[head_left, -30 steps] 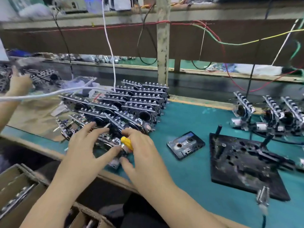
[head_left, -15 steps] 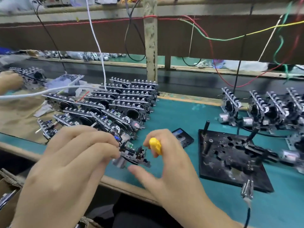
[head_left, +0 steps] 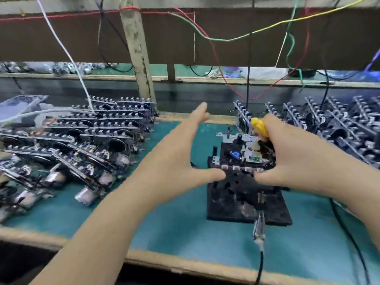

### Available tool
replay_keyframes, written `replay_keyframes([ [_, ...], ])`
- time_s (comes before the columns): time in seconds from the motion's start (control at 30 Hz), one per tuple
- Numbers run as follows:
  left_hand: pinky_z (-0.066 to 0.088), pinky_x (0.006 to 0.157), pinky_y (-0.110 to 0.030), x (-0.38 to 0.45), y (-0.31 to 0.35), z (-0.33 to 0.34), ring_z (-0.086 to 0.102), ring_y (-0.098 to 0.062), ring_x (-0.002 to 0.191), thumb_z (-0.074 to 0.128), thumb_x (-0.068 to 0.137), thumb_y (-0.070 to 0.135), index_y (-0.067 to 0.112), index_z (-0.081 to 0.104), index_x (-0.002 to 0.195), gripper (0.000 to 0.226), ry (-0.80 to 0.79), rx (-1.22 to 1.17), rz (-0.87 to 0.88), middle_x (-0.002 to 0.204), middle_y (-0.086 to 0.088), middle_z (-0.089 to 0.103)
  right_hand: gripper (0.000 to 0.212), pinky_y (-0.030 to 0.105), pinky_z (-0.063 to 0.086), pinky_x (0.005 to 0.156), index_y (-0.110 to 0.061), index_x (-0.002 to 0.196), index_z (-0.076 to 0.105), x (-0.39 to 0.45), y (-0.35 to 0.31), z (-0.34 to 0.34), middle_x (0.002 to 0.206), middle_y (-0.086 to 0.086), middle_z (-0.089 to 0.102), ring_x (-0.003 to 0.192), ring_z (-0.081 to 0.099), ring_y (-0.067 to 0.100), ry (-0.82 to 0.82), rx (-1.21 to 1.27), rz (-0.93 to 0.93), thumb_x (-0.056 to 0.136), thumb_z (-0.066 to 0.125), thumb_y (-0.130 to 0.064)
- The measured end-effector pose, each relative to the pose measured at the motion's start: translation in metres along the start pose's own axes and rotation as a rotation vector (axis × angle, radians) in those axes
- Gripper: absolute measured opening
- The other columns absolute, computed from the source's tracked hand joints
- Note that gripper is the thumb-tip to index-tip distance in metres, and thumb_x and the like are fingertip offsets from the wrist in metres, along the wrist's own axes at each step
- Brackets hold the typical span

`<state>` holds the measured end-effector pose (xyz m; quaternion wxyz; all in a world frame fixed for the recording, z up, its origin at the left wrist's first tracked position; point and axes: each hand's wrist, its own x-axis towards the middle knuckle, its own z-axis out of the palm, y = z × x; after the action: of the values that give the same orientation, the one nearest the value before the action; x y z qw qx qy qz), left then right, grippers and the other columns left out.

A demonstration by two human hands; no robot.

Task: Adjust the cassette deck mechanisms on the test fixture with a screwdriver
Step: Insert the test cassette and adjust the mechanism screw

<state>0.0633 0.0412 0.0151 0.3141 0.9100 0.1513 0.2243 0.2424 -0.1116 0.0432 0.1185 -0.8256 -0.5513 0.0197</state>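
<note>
Near edge: a cable with a metal clip trails off the bench's front edge toward the black fixture, which sits right of centre on the green top.
Left hand: I have it open, fingers straight and spread, thumb touching the fixture's left front edge; it holds nothing now, where half a second ago it pinched a mechanism over the bench's front edge.
Right hand: my fingers are curled round the yellow screwdriver, thumb pressing the fixture's front; the blade is hidden behind the hand.
Mechanism: now lying on the fixture's far half, between my hands, its board facing up.
What changed: the unit has left the stack and reached the fixture, and my left hand has let go.
Meaning: loading looks done; I judge the adjustment comes next, once the unit is seated square.
Left side: stack of waiting mechanisms.
Far right corner: racked units, standing on edge.
Far: wires hang from the shelf.
</note>
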Motion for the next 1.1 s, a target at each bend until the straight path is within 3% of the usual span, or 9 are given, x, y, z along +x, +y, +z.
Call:
replay_keyframes([
  [0.17,0.028,0.091,-0.003,0.029,-0.027,0.017,0.030,0.010,0.136,0.086,0.069,0.052,0.051,0.005,0.156,0.118,-0.258,0.096,-0.080,0.149,0.040,0.036,0.062,0.031,0.034,0.050,-0.027,0.085,0.021,0.012,0.023,0.024,0.074,0.000,0.049,0.062,0.045,0.013,-0.069,-0.095,-0.059,0.065,0.078,-0.040],
  [0.37,0.032,0.099,-0.017,0.043,-0.032,0.018,0.038,0.014,0.132,0.091,0.064,0.044,0.039,0.025,0.155,0.112,-0.284,0.068,-0.135,0.141,0.035,0.048,0.068,0.026,0.024,0.050,-0.028,0.082,0.017,0.013,0.029,0.033,0.074,-0.003,0.045,0.061,0.038,0.007,-0.094,-0.066,-0.075,0.064,0.080,-0.048],
  [0.53,0.037,0.100,-0.018,0.050,-0.027,0.020,0.050,0.011,0.122,0.094,0.061,0.039,0.034,0.035,0.148,0.106,-0.303,0.074,-0.182,0.137,0.029,0.052,0.084,0.031,0.049,0.071,-0.034,0.093,0.020,0.011,0.046,0.002,0.106,-0.009,0.058,0.087,0.057,0.005,-0.236,-0.069,0.016,0.038,0.067,-0.077],
  [0.63,0.039,0.103,-0.023,0.051,-0.024,0.024,0.050,0.007,0.123,0.095,0.061,0.039,0.034,0.035,0.147,0.105,-0.308,0.101,-0.194,0.137,0.028,0.051,0.084,0.037,0.052,0.089,-0.040,0.098,0.023,0.014,0.053,-0.008,0.142,-0.020,0.052,0.108,0.063,0.009,-0.305,-0.011,0.023,0.044,0.082,-0.067],
  [0.7,0.038,0.106,-0.024,0.050,-0.025,0.023,0.048,0.009,0.125,0.093,0.061,0.042,0.035,0.034,0.148,0.106,-0.309,0.108,-0.191,0.138,0.029,0.050,0.080,0.037,0.052,0.086,-0.049,0.096,0.027,0.016,0.053,-0.008,0.144,-0.024,0.049,0.100,0.067,0.006,-0.297,0.042,0.016,0.049,0.092,-0.056],
  [0.77,0.037,0.108,-0.026,0.043,-0.032,0.020,0.043,0.005,0.132,0.090,0.062,0.049,0.038,0.026,0.153,0.111,-0.308,0.169,-0.194,0.146,0.028,0.045,0.079,0.034,0.048,0.089,-0.049,0.094,0.028,0.017,0.054,-0.005,0.145,-0.021,0.050,0.116,0.060,0.008,-0.275,0.018,0.009,0.052,0.095,-0.051],
  [0.87,0.035,0.113,-0.038,0.024,-0.049,0.019,0.033,-0.019,0.144,0.080,0.066,0.064,0.033,0.012,0.158,0.119,-0.353,0.456,-0.335,0.157,0.005,0.035,0.076,0.025,0.040,0.081,-0.041,0.093,0.030,0.014,0.060,-0.001,0.144,-0.021,0.050,0.120,0.053,0.007,-0.218,0.027,0.015,0.054,0.095,-0.048],
  [1.0,0.044,0.100,-0.034,0.007,-0.058,0.009,0.053,-0.024,0.125,0.078,0.078,0.049,0.034,0.035,0.151,0.086,-0.319,0.566,-0.488,0.136,-0.001,0.056,0.078,0.019,0.038,0.071,-0.036,0.098,0.030,0.013,0.060,0.000,0.142,-0.023,0.051,0.095,0.053,-0.011,-0.204,0.038,0.017,0.055,0.095,-0.047],
  [1.1,0.044,0.082,-0.026,0.012,-0.044,-0.012,0.062,-0.013,0.100,0.082,0.073,0.039,0.039,0.060,0.122,0.054,-0.046,0.435,-0.368,0.114,0.010,0.068,0.077,0.027,0.039,0.083,-0.037,0.094,0.032,0.011,0.062,0.002,0.140,-0.021,0.054,0.114,0.054,0.004,-0.182,0.088,0.024,0.052,0.096,-0.045],
])
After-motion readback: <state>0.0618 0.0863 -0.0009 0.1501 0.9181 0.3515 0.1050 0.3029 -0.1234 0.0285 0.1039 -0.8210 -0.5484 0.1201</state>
